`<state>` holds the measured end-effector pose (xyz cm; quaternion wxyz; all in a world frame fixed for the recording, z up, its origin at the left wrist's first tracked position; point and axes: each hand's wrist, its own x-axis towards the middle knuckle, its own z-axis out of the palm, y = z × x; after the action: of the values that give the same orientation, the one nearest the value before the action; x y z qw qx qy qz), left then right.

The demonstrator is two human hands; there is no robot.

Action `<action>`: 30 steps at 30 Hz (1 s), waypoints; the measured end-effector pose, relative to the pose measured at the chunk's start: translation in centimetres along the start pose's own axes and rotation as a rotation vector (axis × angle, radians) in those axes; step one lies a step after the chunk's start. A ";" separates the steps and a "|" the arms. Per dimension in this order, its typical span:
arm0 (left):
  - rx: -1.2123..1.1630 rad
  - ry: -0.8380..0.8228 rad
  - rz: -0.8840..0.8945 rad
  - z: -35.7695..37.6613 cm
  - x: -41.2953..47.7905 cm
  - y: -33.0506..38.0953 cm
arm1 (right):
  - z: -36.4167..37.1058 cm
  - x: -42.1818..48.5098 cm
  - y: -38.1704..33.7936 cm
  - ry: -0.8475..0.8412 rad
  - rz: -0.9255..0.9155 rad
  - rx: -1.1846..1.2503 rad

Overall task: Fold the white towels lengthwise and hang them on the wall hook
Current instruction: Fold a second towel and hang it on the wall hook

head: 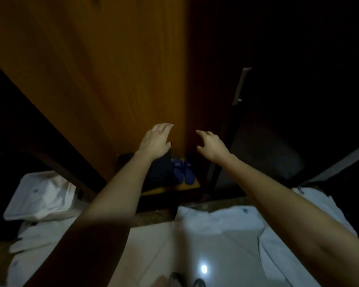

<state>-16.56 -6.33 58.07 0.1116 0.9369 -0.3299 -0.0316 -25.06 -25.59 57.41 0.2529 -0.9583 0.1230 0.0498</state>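
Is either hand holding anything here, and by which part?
Nothing is held: the left hand and right hand are stretched forward empty; the white towels lie below them.

A wooden panel (112, 69) stands straight ahead of us and closes the way forward. Our left hand (157, 139) is spread close before it, our right hand (211, 145) by its edge, with dark open space beyond. Below, blue slippers (182, 170) sit at its foot. A towel heap (39, 195) and spread white towels (226, 220) flank a strip of pale floor (164, 255).
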 end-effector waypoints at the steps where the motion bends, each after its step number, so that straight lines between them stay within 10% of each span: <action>1: -0.006 -0.039 0.005 1.7 -0.4 0.4 | 1.2 -0.8 1.2 -0.024 0.026 0.004; 16: -0.218 -0.187 -0.048 41.2 -6.3 -4.1 | 32.4 -4.0 22.6 -0.225 0.276 0.036; 30: -0.272 -0.339 -0.050 78.2 -5.6 -17.0 | 65.0 8.2 38.4 -0.361 0.010 -0.112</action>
<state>-20.92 -4.61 -22.00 0.1791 0.9023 -0.3133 -0.2357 -29.33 -27.30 -18.39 0.2168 -0.9458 0.0774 0.2289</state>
